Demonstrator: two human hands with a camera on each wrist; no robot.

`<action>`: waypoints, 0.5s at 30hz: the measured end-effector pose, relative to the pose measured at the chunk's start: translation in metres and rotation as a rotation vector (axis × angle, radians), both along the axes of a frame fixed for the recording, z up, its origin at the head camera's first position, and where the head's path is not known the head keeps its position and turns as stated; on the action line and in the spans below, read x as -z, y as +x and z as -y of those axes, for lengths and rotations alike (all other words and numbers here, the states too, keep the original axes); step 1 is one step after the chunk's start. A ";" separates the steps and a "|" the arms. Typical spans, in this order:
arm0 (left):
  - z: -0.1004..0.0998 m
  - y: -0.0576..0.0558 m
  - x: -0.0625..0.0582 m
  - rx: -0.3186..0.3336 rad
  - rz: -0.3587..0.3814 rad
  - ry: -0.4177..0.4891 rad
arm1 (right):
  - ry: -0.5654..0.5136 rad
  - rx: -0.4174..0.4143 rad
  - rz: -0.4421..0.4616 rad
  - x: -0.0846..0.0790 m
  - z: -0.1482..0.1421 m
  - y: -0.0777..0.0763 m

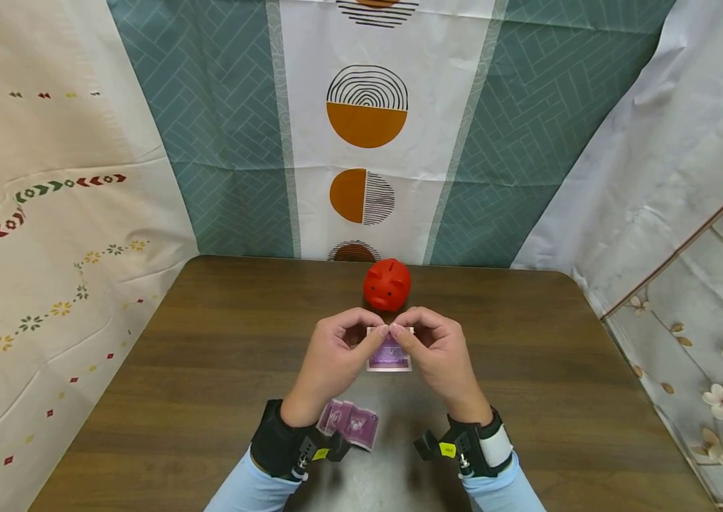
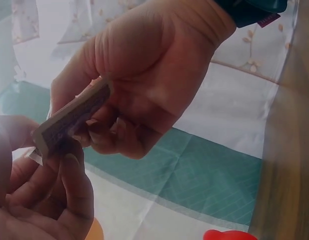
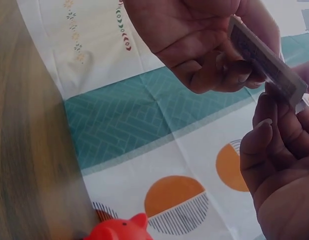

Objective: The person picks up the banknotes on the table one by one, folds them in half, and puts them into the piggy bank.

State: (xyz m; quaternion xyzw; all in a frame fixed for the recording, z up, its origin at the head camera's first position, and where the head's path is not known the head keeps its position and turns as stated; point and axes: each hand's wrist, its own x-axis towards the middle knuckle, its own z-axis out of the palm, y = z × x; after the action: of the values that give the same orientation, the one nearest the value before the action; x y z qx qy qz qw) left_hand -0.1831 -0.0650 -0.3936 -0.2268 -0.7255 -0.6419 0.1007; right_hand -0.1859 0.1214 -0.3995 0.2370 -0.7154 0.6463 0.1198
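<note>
A small folded purple banknote [image 1: 389, 358] is held up between both hands near the middle of the table. My left hand [image 1: 334, 352] pinches its upper left part between thumb and fingers. On the other side my right hand [image 1: 441, 350] pinches it the same way, and the two thumb tips nearly meet. Both wrist views show the folded note [image 2: 74, 116] almost edge-on, with fingers behind it. Just beyond the hands stands a red piggy bank [image 1: 387, 286], its face toward me and a slot on top.
More purple banknotes [image 1: 361, 425] lie on the wooden table [image 1: 227, 348], beside the left wrist and partly covered by its strap camera. A patterned cloth [image 1: 227, 128] hangs behind the far table edge. Light cloths hang at both sides.
</note>
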 end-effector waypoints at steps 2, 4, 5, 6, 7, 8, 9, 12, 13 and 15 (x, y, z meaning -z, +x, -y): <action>-0.001 0.000 0.000 -0.003 -0.010 -0.004 | 0.003 -0.001 -0.009 0.000 0.000 0.000; -0.002 0.000 0.000 -0.003 -0.026 -0.004 | 0.007 -0.006 -0.017 -0.001 0.001 0.001; -0.002 0.000 0.000 -0.003 -0.035 -0.003 | 0.008 -0.009 -0.024 -0.001 0.001 0.001; -0.003 0.000 0.000 -0.002 -0.040 0.000 | 0.006 -0.012 -0.030 -0.001 0.001 0.000; -0.003 0.000 0.001 -0.002 -0.045 0.001 | 0.005 -0.013 -0.037 -0.001 0.001 0.000; -0.003 0.000 0.001 -0.004 -0.047 0.003 | 0.003 -0.012 -0.043 -0.001 0.001 0.000; -0.004 0.000 0.001 -0.005 -0.047 0.006 | 0.000 -0.011 -0.050 -0.001 0.001 0.000; -0.004 0.001 0.001 -0.014 -0.036 0.014 | -0.009 -0.005 -0.064 0.000 0.001 -0.001; -0.003 0.001 0.001 -0.020 -0.031 0.015 | -0.014 -0.006 -0.068 0.000 0.001 -0.002; -0.003 0.002 0.001 -0.025 -0.027 0.019 | -0.024 -0.013 -0.070 0.001 0.000 -0.002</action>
State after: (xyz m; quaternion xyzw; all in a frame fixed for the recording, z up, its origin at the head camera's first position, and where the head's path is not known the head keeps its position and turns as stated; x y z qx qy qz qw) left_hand -0.1816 -0.0620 -0.3944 -0.2256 -0.7206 -0.6444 0.1206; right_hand -0.1878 0.1212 -0.4005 0.2625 -0.7014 0.6469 0.1436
